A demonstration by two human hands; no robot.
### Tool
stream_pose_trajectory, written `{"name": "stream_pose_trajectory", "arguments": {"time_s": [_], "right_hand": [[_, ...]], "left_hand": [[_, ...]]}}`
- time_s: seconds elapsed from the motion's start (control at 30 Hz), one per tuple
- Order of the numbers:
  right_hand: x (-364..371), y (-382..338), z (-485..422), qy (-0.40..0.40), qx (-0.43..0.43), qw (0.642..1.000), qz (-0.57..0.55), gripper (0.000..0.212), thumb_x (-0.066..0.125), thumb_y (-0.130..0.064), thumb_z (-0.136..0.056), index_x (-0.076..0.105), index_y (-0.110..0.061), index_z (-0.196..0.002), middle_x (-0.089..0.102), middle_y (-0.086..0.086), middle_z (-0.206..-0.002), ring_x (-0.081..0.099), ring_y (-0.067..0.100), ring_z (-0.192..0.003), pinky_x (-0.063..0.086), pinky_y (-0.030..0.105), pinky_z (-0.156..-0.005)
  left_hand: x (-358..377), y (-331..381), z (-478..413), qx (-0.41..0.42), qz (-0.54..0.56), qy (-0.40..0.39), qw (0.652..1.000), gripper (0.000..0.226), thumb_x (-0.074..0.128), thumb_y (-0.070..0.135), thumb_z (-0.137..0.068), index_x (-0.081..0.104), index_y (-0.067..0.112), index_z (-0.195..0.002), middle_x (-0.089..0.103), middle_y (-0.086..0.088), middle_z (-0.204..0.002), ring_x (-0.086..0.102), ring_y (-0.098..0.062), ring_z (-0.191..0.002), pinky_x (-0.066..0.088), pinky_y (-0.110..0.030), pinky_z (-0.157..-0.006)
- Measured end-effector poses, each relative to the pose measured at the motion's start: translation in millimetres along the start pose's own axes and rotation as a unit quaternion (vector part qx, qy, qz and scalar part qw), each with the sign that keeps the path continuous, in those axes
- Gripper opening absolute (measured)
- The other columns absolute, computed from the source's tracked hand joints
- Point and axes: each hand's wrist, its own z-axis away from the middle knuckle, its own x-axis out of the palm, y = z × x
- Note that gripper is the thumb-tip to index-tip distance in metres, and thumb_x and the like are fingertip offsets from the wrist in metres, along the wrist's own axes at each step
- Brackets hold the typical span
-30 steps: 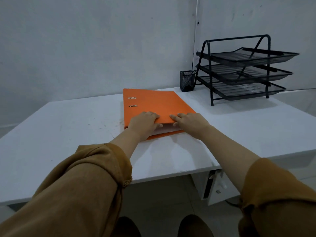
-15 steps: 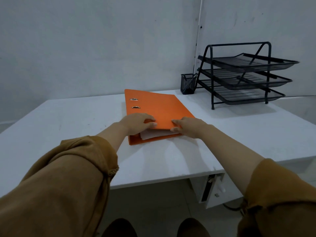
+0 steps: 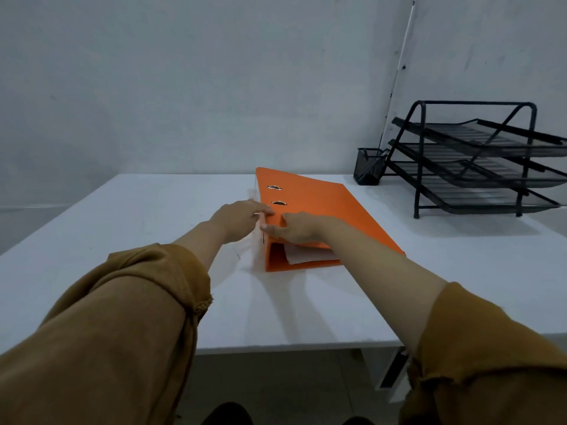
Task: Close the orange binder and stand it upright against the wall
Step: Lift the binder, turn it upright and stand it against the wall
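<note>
The orange binder lies closed on the white desk, its spine to the left, with white paper showing at its near open end. Its cover slopes up toward the spine. My left hand grips the near spine corner, fingers on top. My right hand holds the near edge of the cover beside it, thumb against the spine side. The grey wall rises behind the desk.
A black three-tier wire tray rack stands at the back right of the desk. A black mesh pen cup sits to its left by the wall corner. A white cable runs down the corner.
Both hands have slid left along the binder's near edge to the spine corner. The spine side now sits higher, and my view has shifted left and up.
</note>
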Motion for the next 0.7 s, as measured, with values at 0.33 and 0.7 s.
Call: {"name": "stream_pose_trajectory", "arguments": {"time_s": [0.33,0.7], "right_hand": [[-2,-14,-18,-0.011,0.03,0.999,-0.011,0.054,0.05,-0.047,-0.087,0.051,-0.014,-0.128,0.053,0.009,-0.13,0.047,0.028,-0.118,0.039,0.035,-0.094],[-27,16,-3,-0.092,0.039,0.992,-0.081,0.072,0.067,-0.037,-0.078,0.034,-0.024,-0.142,0.044,0.003,-0.139,0.041,0.026,-0.124,0.035,0.043,-0.106]], "left_hand": [[5,0,-11,0.036,-0.133,-0.013,0.99,0.069,0.029,-0.005,-0.084,0.032,0.035,-0.139,0.031,0.003,-0.152,0.038,-0.027,-0.129,0.033,-0.043,-0.1],[15,12,-13,0.03,-0.09,0.081,0.992,0.06,0.03,-0.002,-0.082,0.056,0.036,-0.121,0.058,0.006,-0.129,0.041,-0.024,-0.111,0.029,-0.038,-0.095]]}}
